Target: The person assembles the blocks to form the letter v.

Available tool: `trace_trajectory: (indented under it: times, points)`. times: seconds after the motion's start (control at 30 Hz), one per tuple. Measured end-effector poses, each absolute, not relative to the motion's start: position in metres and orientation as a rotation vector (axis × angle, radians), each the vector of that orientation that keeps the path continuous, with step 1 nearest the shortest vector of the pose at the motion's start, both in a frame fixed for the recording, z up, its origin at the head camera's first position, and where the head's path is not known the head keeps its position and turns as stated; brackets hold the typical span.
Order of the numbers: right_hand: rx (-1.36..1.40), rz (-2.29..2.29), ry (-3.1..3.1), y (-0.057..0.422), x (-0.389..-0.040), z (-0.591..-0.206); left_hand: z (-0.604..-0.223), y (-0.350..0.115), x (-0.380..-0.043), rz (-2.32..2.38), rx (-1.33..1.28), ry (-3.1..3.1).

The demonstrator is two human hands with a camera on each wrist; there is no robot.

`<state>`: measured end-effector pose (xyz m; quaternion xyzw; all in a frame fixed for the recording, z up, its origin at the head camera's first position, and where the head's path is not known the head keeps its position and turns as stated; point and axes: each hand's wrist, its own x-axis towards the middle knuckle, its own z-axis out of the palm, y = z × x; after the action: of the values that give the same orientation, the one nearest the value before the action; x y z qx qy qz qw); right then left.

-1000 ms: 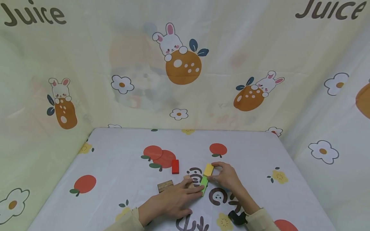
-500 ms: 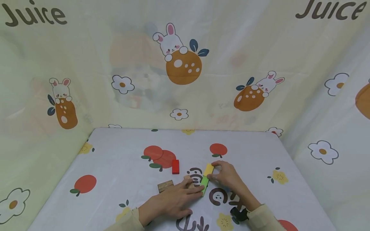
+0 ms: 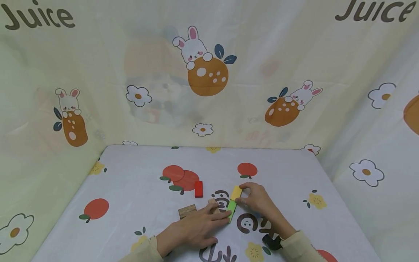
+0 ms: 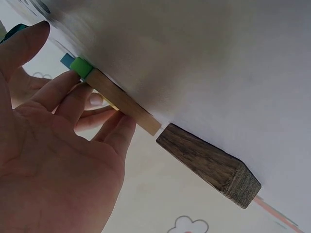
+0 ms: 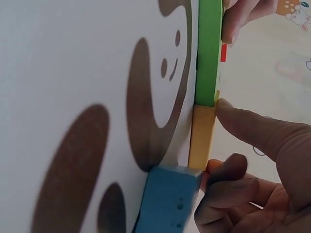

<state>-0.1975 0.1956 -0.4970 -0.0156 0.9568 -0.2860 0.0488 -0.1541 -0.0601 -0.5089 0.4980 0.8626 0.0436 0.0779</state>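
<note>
A yellow block (image 3: 236, 193) and a green block (image 3: 231, 209) lie end to end in a slanted line on the patterned cloth. My right hand (image 3: 256, 198) pinches the yellow block, thumb by the joint with the green one and index finger at the far end. My left hand (image 3: 199, 225) lies low with extended fingers, its fingertips at the green block's near end and over a light wooden block (image 3: 212, 201), which it partly covers. Beside that hand sits a dark wooden block (image 3: 187, 211). The right wrist view shows a blue block (image 5: 167, 201) close to the yellow one; my right forearm mostly hides it from the head view.
Beyond my left hand a red block (image 3: 198, 189) lies on its own. The tablecloth (image 3: 131, 182) carries printed fruit, flowers and lettering. A printed curtain (image 3: 157, 65) stands along the back and both sides.
My right wrist and sleeve have shifted slightly to the right. The blocks and my left hand look the same as before.
</note>
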Motion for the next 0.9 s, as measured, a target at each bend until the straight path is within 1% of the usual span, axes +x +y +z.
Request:
trace_trajectory:
  times: [0.37, 0.77, 0.9]
  points:
    - [-0.077, -0.816, 2.929, 0.1948, -0.1990, -0.4966, -0.5084, -0.0609, -0.1541, 0.133, 1.508, 2.599]
    - [-0.113, -0.805, 2.937, 0.1966, -0.1974, -0.4962, -0.5077, -0.0600, -0.1553, 0.178, 1.469, 2.570]
    - [-0.106, -0.799, 2.937, 0.1971, -0.1966, -0.4972, -0.5066, -0.0598, -0.1553, 0.177, 1.496, 2.571]
